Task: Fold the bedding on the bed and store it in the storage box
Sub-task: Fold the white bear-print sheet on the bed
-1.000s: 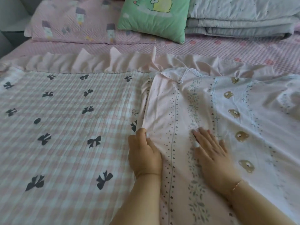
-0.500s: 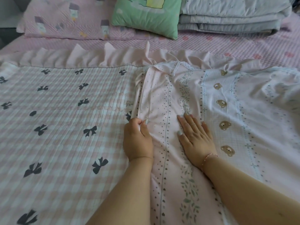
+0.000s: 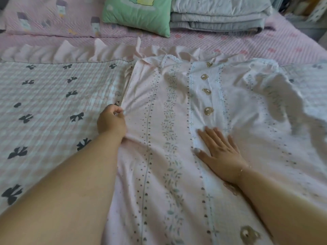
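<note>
A pale pink sheet (image 3: 159, 106) printed with dots, leaves and small bears lies spread over the right half of the bed. Under it and to the left lies a pink-and-white checked quilt (image 3: 49, 106) with black bows and a pink ruffle along its far edge. My left hand (image 3: 111, 122) pinches the sheet's left edge, and the cloth bunches at my fingers. My right hand (image 3: 219, 150) rests flat on the sheet beside the bear stripe, fingers straight and spread. The sheet's right part is rumpled. No storage box is in view.
At the head of the bed sit a green cushion (image 3: 139, 14), a pink pillow (image 3: 53, 16) and a folded grey quilt (image 3: 217, 15). A pink mattress cover (image 3: 265, 45) shows beyond the ruffle. Blurred items stand past the bed's far right corner.
My right hand slid rightwards across the sheet, from the leaf stripe to the bear stripe. My left hand kept its pinch on the sheet's edge. The view shifted closer.
</note>
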The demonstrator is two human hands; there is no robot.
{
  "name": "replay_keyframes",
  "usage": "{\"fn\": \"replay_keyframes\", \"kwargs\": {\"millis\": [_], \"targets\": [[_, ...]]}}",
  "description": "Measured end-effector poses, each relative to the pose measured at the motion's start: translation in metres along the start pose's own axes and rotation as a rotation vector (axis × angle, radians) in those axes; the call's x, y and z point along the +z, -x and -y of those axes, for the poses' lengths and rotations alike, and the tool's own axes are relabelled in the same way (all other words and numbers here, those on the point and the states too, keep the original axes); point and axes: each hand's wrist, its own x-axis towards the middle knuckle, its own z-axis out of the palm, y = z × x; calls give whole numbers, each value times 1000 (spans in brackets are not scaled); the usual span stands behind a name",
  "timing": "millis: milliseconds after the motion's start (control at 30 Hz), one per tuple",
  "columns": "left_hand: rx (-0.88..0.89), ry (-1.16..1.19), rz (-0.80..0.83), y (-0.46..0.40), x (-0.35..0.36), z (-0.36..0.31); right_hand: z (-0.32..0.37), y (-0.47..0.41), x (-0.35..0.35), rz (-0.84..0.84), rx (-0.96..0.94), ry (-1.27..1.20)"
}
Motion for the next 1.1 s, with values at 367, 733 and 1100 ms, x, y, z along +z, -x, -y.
{"fn": "replay_keyframes", "kwargs": {"millis": [367,733,1100], "targets": [[501,-781,468,190,17,1,-10,13,1,127,20,-69],[139,-880,626,263,-89,41,-103,199,6,220,253,28],[-142,-972,612,400,-170,71,-122,365,24,221,420,36]]}}
